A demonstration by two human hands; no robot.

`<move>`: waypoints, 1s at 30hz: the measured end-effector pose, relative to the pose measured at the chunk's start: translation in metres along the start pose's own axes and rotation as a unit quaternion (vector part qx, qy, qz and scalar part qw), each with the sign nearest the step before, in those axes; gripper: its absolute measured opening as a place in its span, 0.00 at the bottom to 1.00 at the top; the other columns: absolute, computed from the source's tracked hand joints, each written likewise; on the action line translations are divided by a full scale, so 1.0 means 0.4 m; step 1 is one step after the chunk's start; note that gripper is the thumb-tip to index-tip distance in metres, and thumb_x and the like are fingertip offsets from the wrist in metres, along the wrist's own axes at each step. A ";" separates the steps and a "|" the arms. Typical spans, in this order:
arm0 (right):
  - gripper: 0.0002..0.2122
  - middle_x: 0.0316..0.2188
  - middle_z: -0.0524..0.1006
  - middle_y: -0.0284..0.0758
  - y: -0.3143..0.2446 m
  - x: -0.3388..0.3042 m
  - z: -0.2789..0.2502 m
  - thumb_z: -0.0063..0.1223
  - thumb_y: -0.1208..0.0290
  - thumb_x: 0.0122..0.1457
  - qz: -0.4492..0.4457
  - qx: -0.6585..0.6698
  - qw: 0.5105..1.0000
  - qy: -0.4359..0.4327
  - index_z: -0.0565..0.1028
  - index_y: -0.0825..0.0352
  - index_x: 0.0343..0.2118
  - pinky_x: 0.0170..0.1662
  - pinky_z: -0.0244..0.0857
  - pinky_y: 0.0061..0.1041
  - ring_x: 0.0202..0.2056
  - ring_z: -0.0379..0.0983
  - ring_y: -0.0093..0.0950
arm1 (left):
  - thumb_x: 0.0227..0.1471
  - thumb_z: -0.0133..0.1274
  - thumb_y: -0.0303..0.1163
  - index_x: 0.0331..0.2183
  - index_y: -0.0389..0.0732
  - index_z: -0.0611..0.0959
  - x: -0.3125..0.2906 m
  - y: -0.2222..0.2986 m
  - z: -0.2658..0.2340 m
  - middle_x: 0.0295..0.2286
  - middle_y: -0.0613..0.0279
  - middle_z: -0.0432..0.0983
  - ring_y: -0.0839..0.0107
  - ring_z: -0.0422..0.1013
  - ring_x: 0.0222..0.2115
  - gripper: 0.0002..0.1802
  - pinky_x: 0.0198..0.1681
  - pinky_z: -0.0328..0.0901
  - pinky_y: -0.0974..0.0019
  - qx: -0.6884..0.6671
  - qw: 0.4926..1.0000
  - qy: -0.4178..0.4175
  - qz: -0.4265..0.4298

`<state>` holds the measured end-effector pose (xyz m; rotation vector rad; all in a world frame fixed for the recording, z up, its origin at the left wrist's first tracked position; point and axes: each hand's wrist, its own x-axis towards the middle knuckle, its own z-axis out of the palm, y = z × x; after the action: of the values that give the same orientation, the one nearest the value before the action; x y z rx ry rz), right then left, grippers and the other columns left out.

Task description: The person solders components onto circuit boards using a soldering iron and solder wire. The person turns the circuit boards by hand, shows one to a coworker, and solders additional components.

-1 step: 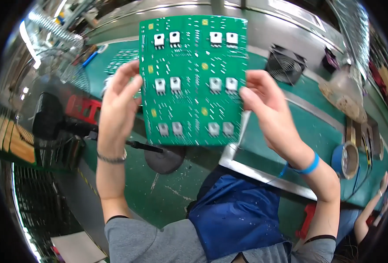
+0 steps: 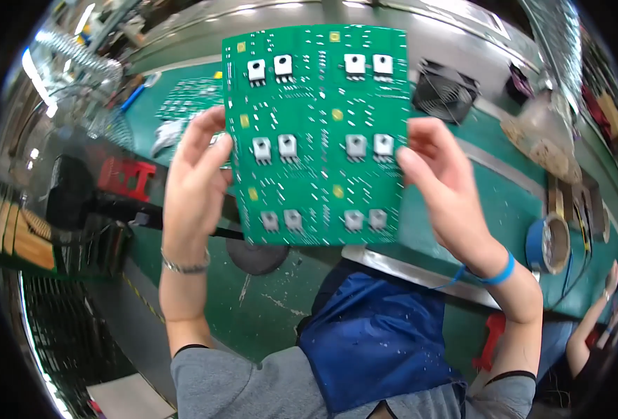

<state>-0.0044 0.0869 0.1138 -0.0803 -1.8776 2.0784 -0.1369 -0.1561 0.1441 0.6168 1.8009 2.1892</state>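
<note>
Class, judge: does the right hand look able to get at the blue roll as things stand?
Probably not without letting go: the right hand grips the right edge of the green circuit board. Otherwise the way looks free, as the blue roll sits uncovered on the bench, to that hand's right.

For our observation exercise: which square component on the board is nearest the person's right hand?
The rightmost component in the middle row of the green board; it lies beside the right hand, the others sit farther.
</note>
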 end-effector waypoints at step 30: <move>0.10 0.36 0.76 0.32 0.149 -0.457 -0.305 0.40 0.73 0.64 0.123 0.114 0.892 0.420 0.69 0.71 0.45 0.39 0.65 0.14 0.36 0.71 0.15 | 0.60 0.43 0.26 0.62 0.39 0.53 -0.191 -0.374 0.454 0.51 0.55 0.67 0.74 0.70 0.46 0.31 0.42 0.69 0.73 -0.256 0.884 -0.178 -0.349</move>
<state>0.1875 0.1474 0.0071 -1.0250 -1.1213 1.9158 0.0026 0.0004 0.0131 0.1759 0.9679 1.7663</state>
